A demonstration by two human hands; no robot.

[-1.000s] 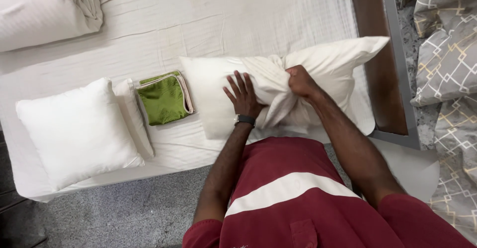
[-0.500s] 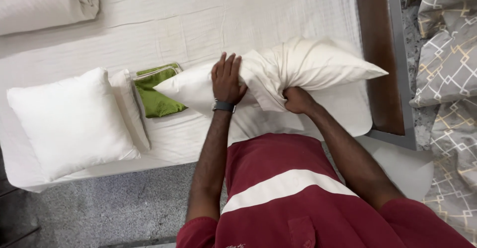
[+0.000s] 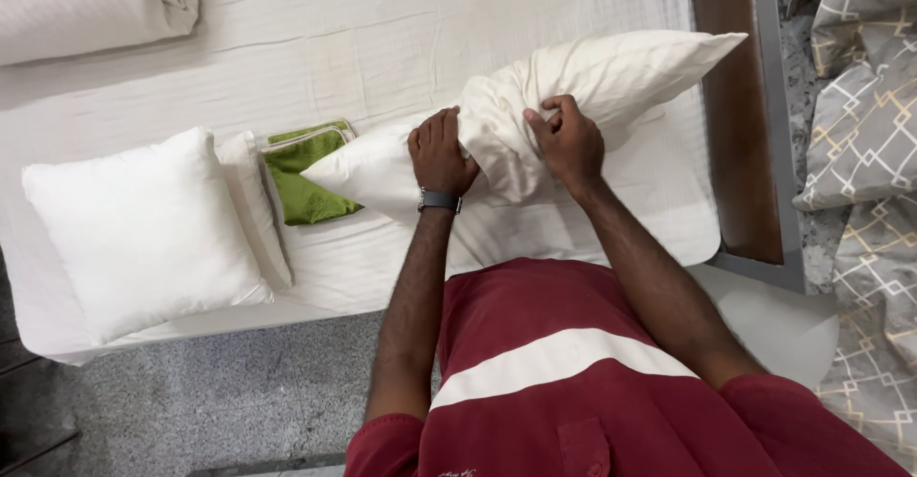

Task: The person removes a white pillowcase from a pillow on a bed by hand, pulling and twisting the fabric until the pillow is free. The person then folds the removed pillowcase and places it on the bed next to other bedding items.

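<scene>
A white-sheeted bed (image 3: 363,38) carries a square white cushion (image 3: 143,229) at left, a green folded cloth (image 3: 306,190) beside it, and a cream pillow (image 3: 592,85) at right.

a bedroom: bed (image 3: 287,47) with pillows (image 3: 143,229).

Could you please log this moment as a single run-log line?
left hand: gripping cream pillow mid-body | right hand: gripping same pillow | pillow: bunched, lifted over bed | nearby: green folded cloth, white square cushion
</scene>
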